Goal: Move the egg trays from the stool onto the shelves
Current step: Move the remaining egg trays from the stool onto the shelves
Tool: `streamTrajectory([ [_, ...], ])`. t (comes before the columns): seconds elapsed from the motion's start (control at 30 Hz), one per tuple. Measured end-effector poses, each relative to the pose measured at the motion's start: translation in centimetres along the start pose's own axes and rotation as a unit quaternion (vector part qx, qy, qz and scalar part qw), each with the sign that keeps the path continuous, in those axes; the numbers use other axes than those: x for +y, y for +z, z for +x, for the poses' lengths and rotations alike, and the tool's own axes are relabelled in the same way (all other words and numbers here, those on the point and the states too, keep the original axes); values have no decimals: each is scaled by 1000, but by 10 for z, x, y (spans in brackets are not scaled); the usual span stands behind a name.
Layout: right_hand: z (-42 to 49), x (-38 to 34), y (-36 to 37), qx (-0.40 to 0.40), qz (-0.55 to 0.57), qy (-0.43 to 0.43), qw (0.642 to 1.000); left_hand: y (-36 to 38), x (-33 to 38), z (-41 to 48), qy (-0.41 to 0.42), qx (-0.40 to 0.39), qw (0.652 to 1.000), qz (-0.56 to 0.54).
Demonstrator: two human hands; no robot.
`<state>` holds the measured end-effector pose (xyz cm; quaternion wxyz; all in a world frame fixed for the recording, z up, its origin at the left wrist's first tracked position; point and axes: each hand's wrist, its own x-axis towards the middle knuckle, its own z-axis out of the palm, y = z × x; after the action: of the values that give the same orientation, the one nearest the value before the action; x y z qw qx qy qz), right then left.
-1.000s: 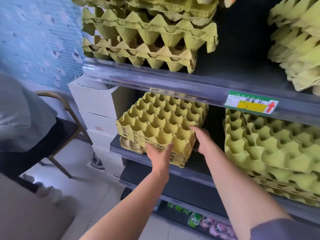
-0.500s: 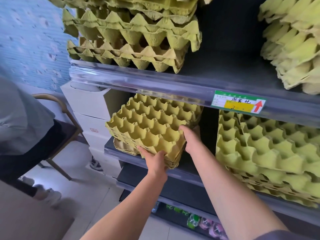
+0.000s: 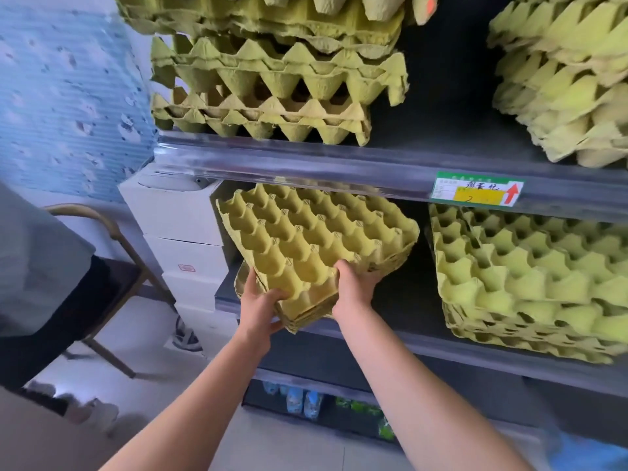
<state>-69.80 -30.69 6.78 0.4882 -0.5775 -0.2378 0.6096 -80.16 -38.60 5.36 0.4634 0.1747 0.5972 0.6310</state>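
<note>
Yellow-green pulp egg-tray stack (image 3: 316,239): middle shelf (image 3: 407,300), left end, skewed, near corner overhanging the edge. Left hand (image 3: 260,300) and right hand (image 3: 353,290): fingers curled round that corner, gripping. Shelved stacks (image 3: 530,277) at right and above. Judged: this load nearly placed, squaring remains; stool unseen

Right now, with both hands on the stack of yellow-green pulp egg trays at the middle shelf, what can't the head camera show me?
Head view only.
- Fingertips of left hand and right hand: under the stack of yellow-green pulp egg trays.
- Lone tray beneath: mostly covered by that stack.
- Green-and-yellow shelf label: print too small.
- Bottom-shelf packets: blurred, partly behind the shelf edge.
- Whether trays remain on the stool: none shows in frame.
</note>
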Motion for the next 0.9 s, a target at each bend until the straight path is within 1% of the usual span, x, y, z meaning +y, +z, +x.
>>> streamTrajectory([
  [0.17,-16,14,22,69,46,35,996,-32,32,25,11,-69,993,91],
  [0.3,-26,21,50,91,79,57,991,-48,64,52,6,-111,985,132],
  [0.37,-27,29,63,108,39,40,993,-55,79,71,0,-128,977,172],
  [0.43,-26,39,75,117,20,40,992,-59,93,89,-12,-149,966,213],
  [0.47,-25,42,82,120,33,47,991,-60,98,97,-20,-162,961,225],
  [0.53,-26,45,93,138,94,77,983,-60,101,109,-41,-178,957,227],
  [0.6,-24,48,96,143,108,84,980,-57,94,118,-62,-161,965,197],
  [0.7,-19,49,88,116,47,70,990,-53,76,127,-70,-101,983,138],
  [0.83,-12,50,75,89,-3,69,994,-50,62,125,-48,-78,991,96],
  [0.9,-11,51,68,110,-58,55,991,-47,58,123,-38,-69,994,76],
])
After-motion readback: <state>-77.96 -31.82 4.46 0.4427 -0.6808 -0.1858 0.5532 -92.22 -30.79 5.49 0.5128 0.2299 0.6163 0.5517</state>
